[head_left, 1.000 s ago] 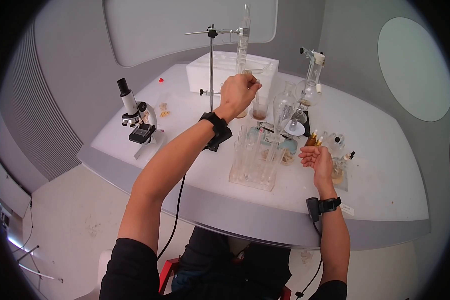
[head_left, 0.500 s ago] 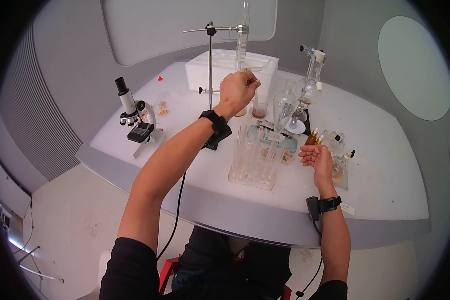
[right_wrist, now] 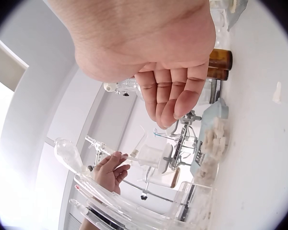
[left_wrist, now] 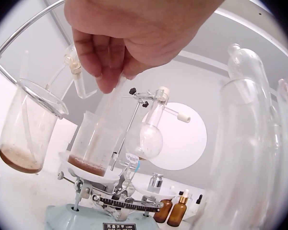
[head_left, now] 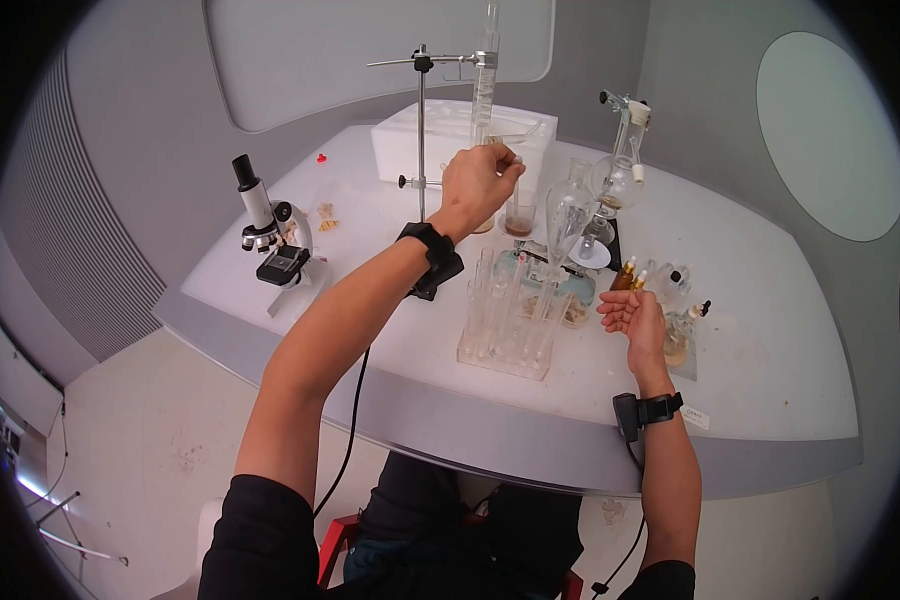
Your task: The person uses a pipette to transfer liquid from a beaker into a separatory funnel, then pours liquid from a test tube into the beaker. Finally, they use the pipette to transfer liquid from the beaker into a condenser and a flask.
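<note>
My left hand (head_left: 478, 185) pinches the top of a thin clear stirring rod (left_wrist: 107, 108) between thumb and fingertips. The rod slants down into a clear beaker (left_wrist: 81, 143) holding a little brown liquid. That beaker sits on the left pan of a pale blue tray balance (left_wrist: 69, 215); a metal weight (left_wrist: 155, 182) stands on the other pan. My right hand (head_left: 637, 322) holds nothing, palm turned inward with fingers loosely bent, near brown dropper bottles (head_left: 623, 275). Left of the balance is a second beaker (left_wrist: 12, 139) with brown liquid and a rod inside.
A clear rack of test tubes (head_left: 505, 355) stands in front of the balance, close to a pear-shaped glass funnel (head_left: 570, 210). Behind rise a metal stand (head_left: 423, 120) and a white foam box (head_left: 400, 150). A microscope (head_left: 275, 230) is left; a clamped round flask (head_left: 615, 185) is back right.
My left hand shifts very slightly above the beaker, keeping its pinch on the stirring rod. The right hand stays in place.
</note>
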The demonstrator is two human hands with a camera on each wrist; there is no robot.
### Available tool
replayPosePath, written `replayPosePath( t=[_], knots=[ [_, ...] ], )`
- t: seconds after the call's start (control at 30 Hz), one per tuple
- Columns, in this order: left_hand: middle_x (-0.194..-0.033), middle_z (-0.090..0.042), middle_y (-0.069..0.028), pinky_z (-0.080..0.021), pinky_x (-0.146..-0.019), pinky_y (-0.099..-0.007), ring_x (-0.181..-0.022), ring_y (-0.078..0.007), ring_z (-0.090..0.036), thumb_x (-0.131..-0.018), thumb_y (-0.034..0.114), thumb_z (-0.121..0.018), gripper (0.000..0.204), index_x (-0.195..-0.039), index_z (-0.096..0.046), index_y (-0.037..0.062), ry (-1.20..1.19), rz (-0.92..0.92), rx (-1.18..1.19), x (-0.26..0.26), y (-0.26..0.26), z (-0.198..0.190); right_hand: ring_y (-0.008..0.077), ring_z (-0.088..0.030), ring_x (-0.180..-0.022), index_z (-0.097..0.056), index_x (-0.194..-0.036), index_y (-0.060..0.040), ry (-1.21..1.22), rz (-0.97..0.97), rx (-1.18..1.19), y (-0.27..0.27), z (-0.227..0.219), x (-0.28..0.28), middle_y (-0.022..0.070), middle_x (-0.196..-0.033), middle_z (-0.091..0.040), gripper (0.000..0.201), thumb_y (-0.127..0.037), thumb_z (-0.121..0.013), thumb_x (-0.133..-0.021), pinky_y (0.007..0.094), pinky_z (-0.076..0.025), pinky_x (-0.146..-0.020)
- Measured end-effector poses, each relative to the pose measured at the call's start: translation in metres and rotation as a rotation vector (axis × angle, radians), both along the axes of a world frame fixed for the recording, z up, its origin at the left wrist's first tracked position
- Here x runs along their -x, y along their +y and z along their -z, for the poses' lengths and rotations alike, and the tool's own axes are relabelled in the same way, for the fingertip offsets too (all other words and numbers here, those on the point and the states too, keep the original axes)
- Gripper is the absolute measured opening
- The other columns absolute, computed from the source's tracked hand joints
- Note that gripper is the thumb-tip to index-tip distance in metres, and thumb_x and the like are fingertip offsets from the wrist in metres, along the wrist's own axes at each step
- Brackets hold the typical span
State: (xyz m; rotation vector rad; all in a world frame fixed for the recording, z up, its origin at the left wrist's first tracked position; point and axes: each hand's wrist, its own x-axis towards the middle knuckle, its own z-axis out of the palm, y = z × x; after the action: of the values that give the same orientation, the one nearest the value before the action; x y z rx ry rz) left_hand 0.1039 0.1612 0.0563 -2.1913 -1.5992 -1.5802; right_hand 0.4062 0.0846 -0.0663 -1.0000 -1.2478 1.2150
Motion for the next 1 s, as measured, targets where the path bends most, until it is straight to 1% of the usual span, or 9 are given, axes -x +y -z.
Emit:
replayPosePath(
  t=[0.13,1.0],
  knots=[
    [-0.084,-0.076,-0.0105,-0.055,-0.071,-0.0392,-0.079,-0.0289,-0.073,-0.086,0.025,-0.071,0.021,-0.091,-0.076,0.0058,0.001,-0.002,0.0,-0.0004,0.0003,0.0,0.0158,-0.063,-0.068,-0.07,-0.101,0.0059,-0.006,0.005,0.007,-0.0002,-0.0007,0.0009,0.0124,-0.084,-0.071,0.06,-0.037,-0.027,-0.1,0.0283,-0.051,-0.066],
    [-0.086,-0.076,-0.0119,-0.056,-0.071,-0.0381,-0.08,-0.0287,-0.073,-0.085,0.027,-0.072,0.024,-0.093,-0.076,0.0046,-0.026,0.002,0.03,0.0007,-0.0015,0.0005,0.0155,-0.063,-0.068,-0.07,-0.1,0.0052,-0.014,0.009,0.001,0.0019,0.0028,0.0001,0.012,-0.084,-0.071,0.061,-0.038,-0.027,-0.1,0.0281,-0.051,-0.065]
  ],
)
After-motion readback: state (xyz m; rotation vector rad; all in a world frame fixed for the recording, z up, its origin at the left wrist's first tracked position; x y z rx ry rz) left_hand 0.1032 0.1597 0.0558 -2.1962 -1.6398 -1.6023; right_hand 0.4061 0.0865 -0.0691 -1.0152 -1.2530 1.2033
